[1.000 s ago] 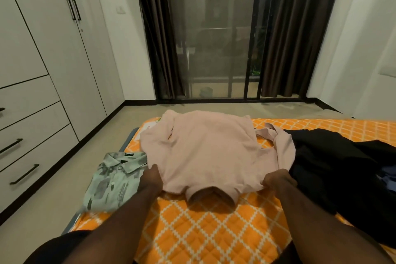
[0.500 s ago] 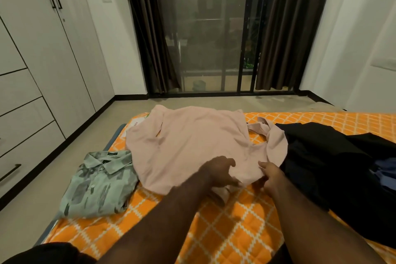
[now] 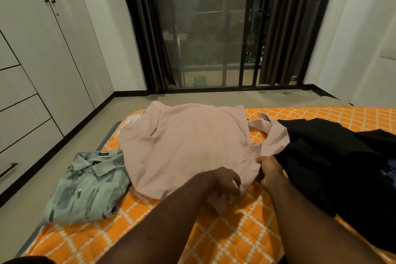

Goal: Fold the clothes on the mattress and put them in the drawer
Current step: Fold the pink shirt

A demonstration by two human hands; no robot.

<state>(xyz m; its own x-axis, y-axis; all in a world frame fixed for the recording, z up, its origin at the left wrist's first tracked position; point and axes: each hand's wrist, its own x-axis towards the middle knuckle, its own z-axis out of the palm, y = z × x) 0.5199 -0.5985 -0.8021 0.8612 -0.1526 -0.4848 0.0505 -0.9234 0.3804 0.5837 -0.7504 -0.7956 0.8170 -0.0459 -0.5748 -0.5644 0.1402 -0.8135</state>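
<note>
Pink shirt (image 3: 188,146) on mattress (image 3: 227,231), drawers (image 3: 21,113) closed

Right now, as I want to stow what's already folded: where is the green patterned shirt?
Head view: the green patterned shirt lies folded at the left edge of the mattress, beside the pink shirt, toward the drawers.

Matt cloth pink shirt (image 3: 188,146); quilted fabric mattress (image 3: 225,238); smooth matt drawers (image 3: 23,113); glossy glass door (image 3: 210,28).
</note>
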